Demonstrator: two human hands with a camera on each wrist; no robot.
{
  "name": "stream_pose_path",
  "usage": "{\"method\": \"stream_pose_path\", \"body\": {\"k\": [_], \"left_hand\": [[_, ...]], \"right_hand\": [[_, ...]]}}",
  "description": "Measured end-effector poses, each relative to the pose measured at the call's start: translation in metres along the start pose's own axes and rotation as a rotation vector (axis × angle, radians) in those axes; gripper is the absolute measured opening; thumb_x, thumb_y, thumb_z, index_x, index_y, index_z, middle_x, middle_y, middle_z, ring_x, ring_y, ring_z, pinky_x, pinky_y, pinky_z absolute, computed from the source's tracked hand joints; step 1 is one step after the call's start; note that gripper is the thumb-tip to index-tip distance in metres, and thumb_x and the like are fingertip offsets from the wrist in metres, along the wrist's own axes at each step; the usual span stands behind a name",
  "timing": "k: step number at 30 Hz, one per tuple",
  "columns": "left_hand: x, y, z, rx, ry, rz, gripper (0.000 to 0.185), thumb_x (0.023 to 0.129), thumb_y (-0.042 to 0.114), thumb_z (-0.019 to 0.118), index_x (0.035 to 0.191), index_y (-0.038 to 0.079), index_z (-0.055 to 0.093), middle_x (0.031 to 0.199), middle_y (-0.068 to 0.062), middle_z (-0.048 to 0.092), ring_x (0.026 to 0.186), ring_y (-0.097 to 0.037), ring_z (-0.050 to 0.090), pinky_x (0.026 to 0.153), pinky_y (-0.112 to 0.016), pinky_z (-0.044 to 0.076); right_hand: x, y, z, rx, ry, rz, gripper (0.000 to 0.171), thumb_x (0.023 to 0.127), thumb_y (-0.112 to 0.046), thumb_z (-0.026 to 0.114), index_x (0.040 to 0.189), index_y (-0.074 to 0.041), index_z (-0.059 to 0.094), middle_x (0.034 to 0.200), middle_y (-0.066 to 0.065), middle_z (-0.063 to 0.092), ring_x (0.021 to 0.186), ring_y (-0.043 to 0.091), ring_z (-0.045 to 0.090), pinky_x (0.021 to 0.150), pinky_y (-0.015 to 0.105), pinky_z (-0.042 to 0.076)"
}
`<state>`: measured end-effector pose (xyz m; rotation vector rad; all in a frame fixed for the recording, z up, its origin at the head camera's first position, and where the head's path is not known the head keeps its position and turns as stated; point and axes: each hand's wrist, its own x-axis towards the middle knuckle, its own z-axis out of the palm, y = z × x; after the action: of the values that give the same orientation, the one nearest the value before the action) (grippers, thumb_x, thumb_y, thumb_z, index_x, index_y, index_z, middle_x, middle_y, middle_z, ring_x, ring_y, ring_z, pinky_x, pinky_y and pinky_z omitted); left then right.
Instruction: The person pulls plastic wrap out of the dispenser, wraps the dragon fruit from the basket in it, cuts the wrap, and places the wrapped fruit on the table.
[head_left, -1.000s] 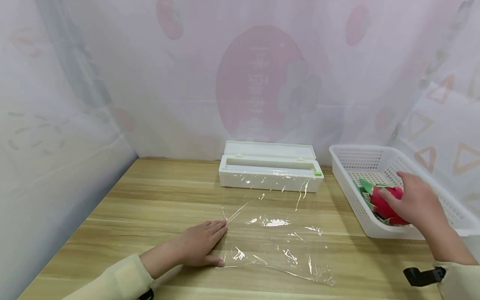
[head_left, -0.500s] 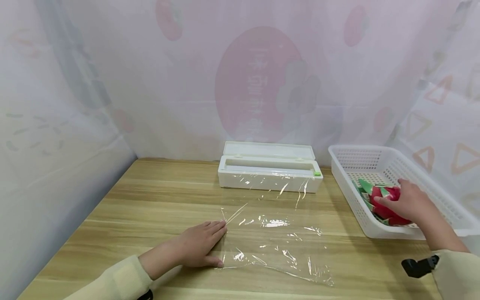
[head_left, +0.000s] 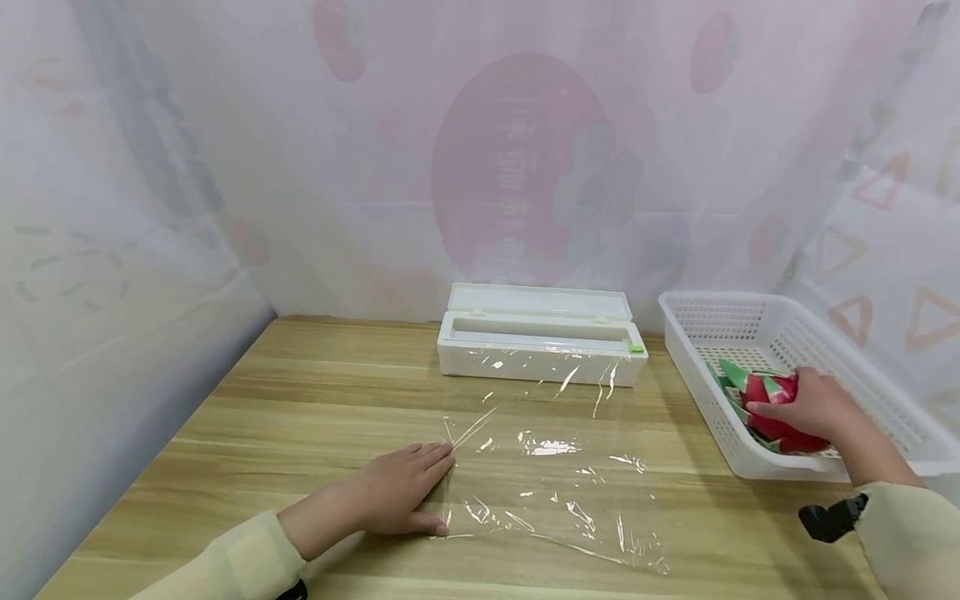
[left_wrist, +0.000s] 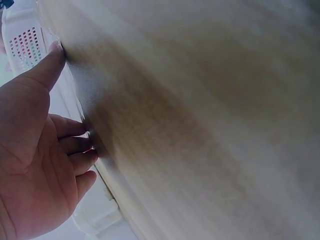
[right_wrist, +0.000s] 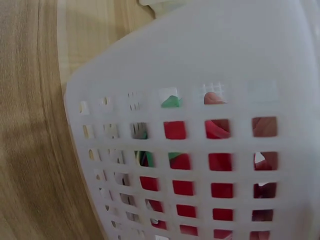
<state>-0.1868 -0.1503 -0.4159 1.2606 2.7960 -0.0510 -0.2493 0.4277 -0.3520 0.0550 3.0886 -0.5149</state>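
Clear film: a sheet of cling film (head_left: 551,492) lay flat on the wooden table (head_left: 300,400) at 6 o'clock, nearest the person, wrinkled and glinting.
Left hand: the left hand (head_left: 397,496) pressed palm-down on the film's left edge, fingers straight and together, gripping nothing; it lay in the same spot as a second before. In the left wrist view the fingers (left_wrist: 70,150) looked loosely bent against the tabletop.
Change: over the last second the right hand (head_left: 813,404) had sunk lower into the white basket (head_left: 720,308) at 3 o'clock and closed over the red and green fruit (head_left: 772,408), which looked like a dragon fruit.
Right grip: fingers were curled round the top and near side of the fruit, so it looked grasped, though it sat on the basket floor, not lifted.
Meaning: I judged the pinned sheet was laid ready and the fruit just taken hold of.
Right wrist view: only the basket wall (right_wrist: 210,100) showed, with red and green through its holes.
In the way: the basket's near wall stood between fruit and film, so the fruit would have to go up over the rim.
Farther: a white cling-film dispenser box (head_left: 540,342) sat open at 12 o'clock, beyond the sheet.
Backdrop: a pale printed curtain (head_left: 525,150) hung behind.
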Motion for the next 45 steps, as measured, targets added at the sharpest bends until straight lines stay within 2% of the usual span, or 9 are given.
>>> {"method": "stream_pose_path", "body": {"k": [4, 12, 23, 29, 40, 45], "left_hand": [[0.0002, 0.0003, -0.0009, -0.001, -0.003, 0.000, 0.089, 0.090, 0.065, 0.051, 0.144, -0.004, 0.040, 0.150, -0.019, 0.036, 0.137, -0.031, 0.036, 0.110, -0.043, 0.031], [0.0011, -0.0005, 0.0004, 0.015, 0.008, 0.009, 0.088, 0.090, 0.064, 0.052, 0.143, -0.004, 0.041, 0.149, -0.019, 0.038, 0.137, -0.031, 0.036, 0.110, -0.043, 0.031], [0.0010, 0.0005, -0.0023, 0.010, -0.008, 0.005, 0.087, 0.090, 0.063, 0.054, 0.144, -0.005, 0.041, 0.149, -0.020, 0.038, 0.137, -0.031, 0.036, 0.110, -0.043, 0.031], [0.0013, -0.0001, -0.0028, 0.011, -0.012, 0.004, 0.087, 0.090, 0.064, 0.052, 0.144, -0.004, 0.041, 0.150, -0.019, 0.037, 0.138, -0.030, 0.036, 0.110, -0.043, 0.031], [0.0017, -0.0001, -0.0018, 0.018, -0.016, 0.006, 0.088, 0.090, 0.064, 0.052, 0.144, -0.005, 0.040, 0.150, -0.020, 0.037, 0.138, -0.030, 0.035, 0.110, -0.044, 0.031], [0.0015, 0.0001, -0.0005, 0.022, -0.015, 0.003, 0.089, 0.089, 0.066, 0.051, 0.144, -0.004, 0.041, 0.150, -0.019, 0.038, 0.138, -0.029, 0.036, 0.110, -0.044, 0.032]], "right_hand": [[0.0004, 0.0024, 0.0019, 0.009, -0.022, 0.035, 0.104, 0.074, -0.057, 0.076, 0.117, 0.025, 0.029, 0.098, 0.040, 0.045, 0.084, 0.047, 0.048, 0.065, 0.047, 0.049], [0.0031, 0.0022, 0.0033, 0.004, -0.046, 0.103, 0.109, 0.069, -0.059, 0.079, 0.117, 0.024, 0.027, 0.100, 0.041, 0.040, 0.085, 0.048, 0.045, 0.064, 0.047, 0.049], [0.0038, -0.0030, 0.0041, 0.006, -0.036, 0.127, 0.101, 0.066, -0.055, 0.082, 0.110, 0.021, 0.033, 0.096, 0.037, 0.043, 0.080, 0.045, 0.046, 0.062, 0.044, 0.047], [0.0042, -0.0020, 0.0053, 0.005, -0.017, 0.118, 0.102, 0.064, -0.056, 0.083, 0.110, 0.021, 0.034, 0.095, 0.035, 0.044, 0.079, 0.044, 0.047, 0.063, 0.044, 0.046], [0.0027, -0.0031, 0.0068, 0.004, 0.022, 0.087, 0.089, 0.062, -0.055, 0.085, 0.100, 0.012, 0.039, 0.087, 0.026, 0.048, 0.076, 0.040, 0.048, 0.059, 0.041, 0.044], [0.0027, -0.0041, 0.0073, 0.003, 0.042, 0.069, 0.091, 0.061, -0.053, 0.087, 0.102, 0.013, 0.040, 0.086, 0.026, 0.050, 0.075, 0.039, 0.049, 0.057, 0.040, 0.046]]}}
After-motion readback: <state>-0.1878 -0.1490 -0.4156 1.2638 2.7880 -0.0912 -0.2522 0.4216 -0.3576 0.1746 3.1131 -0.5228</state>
